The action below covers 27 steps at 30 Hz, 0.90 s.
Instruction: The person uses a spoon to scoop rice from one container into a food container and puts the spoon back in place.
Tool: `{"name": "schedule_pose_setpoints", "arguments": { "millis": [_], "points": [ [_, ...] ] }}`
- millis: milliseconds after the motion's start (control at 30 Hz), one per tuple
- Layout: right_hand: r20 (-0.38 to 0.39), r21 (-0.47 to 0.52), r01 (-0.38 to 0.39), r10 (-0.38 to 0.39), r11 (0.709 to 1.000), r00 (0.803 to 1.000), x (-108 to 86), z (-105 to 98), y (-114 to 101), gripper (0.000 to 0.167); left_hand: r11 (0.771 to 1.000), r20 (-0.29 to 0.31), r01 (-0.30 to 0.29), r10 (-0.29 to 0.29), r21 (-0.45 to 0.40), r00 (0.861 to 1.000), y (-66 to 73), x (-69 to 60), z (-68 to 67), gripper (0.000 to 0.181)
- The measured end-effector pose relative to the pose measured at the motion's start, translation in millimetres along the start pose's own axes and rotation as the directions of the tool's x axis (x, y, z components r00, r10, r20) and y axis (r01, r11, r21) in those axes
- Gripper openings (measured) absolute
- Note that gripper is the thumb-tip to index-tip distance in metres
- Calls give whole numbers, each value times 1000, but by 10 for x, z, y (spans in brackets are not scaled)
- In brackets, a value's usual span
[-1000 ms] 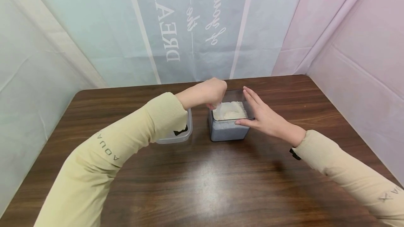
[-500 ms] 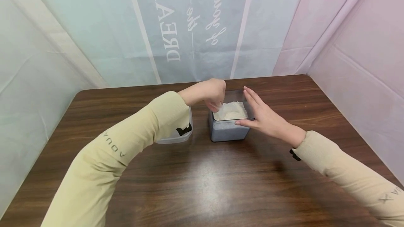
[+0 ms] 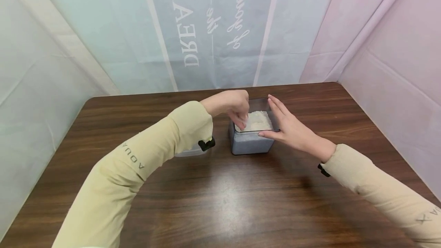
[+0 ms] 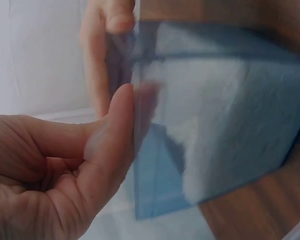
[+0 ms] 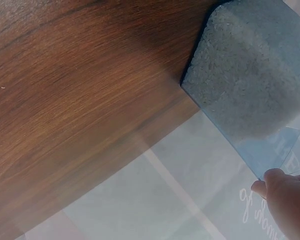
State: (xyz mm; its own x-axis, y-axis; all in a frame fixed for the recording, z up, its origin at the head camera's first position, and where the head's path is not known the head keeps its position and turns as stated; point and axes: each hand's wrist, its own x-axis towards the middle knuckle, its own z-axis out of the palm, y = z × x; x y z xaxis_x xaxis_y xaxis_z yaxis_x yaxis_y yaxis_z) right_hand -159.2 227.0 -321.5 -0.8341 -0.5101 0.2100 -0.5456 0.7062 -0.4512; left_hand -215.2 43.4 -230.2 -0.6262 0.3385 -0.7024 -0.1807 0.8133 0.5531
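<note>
A see-through blue-grey box [image 3: 253, 143] stands on the table, holding white rice [image 3: 258, 121] whose grains show through its wall in the right wrist view. My left hand [image 3: 237, 103] reaches over the box's left rim, fingertips low near the rice. Between its thumb and finger it pinches a small clear plastic utensil [image 4: 96, 142]; the rest of that utensil is hidden or blurred. My right hand [image 3: 294, 131] holds the box at its right side, thumb on the front rim and fingers along the far part. In the right wrist view the thumb [image 5: 275, 182] bends over the rim.
Left of the box sits a clear plastic container [image 3: 191, 152], mostly covered by my left sleeve [image 3: 162, 137]. The brown wooden table [image 3: 227, 198] ends at a hanging cloth [image 3: 213, 56] behind, with more pale cloth on both sides.
My left hand's fingertips have moved a little right and toward the front of the box, and less of the clear utensil shows. My right hand stays on the box. The view has shifted slightly.
</note>
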Motion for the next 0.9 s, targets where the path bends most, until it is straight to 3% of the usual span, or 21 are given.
{"name": "schedule_pose_setpoints", "arguments": {
  "millis": [67,100,167,333,700,900],
  "points": [
    [8,4,-2,2,1000,1000,-1,5,-1,98,999,48,-7,9,-43,999,-10,3,4,14],
    [10,5,-3,3,1000,1000,-2,7,-2,98,999,-31,14,-15,-31,999,-1,-59,42,18],
    [9,3,-4,4,1000,1000,-6,5,-9,98,996,-8,-30,29,-83,1000,-42,-21,46,20],
    [5,-6,-10,10,1000,1000,-15,-1,-19,98,977,12,-63,67,-205,998,-109,-16,47,19],
    [7,-9,-4,5,1000,1000,1,5,9,98,954,-17,-103,103,-283,995,-199,-21,37,21],
    [-6,-15,9,-9,1000,1000,0,6,13,97,919,-10,-123,129,-375,992,-262,-56,28,25]
  ]
}}
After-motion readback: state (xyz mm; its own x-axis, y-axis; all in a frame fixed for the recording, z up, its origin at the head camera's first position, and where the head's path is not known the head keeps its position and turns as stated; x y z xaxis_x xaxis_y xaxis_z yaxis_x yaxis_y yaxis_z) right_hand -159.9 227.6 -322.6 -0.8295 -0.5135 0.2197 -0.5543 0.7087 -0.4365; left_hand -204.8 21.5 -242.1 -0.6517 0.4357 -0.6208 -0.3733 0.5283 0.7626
